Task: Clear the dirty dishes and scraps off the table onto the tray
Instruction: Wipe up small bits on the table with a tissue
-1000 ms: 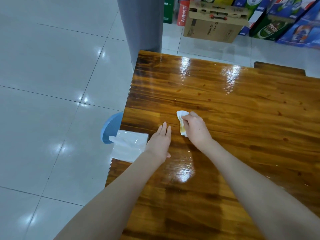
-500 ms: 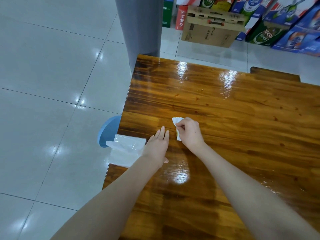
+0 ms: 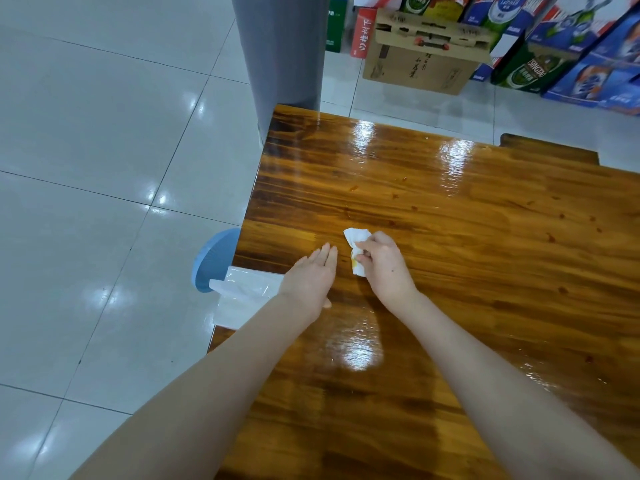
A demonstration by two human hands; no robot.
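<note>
My right hand [image 3: 384, 268] pinches a crumpled white napkin [image 3: 355, 237] with a yellow stain, pressing it on the glossy wooden table [image 3: 467, 271] near the left edge. My left hand [image 3: 311, 278] lies flat on the table beside it, fingers straight, a little to the left of the napkin. Small reddish sauce spots [image 3: 353, 188] dot the wood beyond the napkin. No tray or dishes show in this view.
A clear plastic bag [image 3: 247, 296] hangs over the table's left edge above a blue bin [image 3: 214, 258] on the tiled floor. A grey pillar [image 3: 284, 53] stands at the table's far corner. Cardboard and drink boxes [image 3: 422, 53] line the back; a wooden bench [image 3: 550, 152] sits far right.
My right hand has shifted the napkin slightly over the wood, still pinching it. My left hand stays flat beside it. The camera has tilted a little.
</note>
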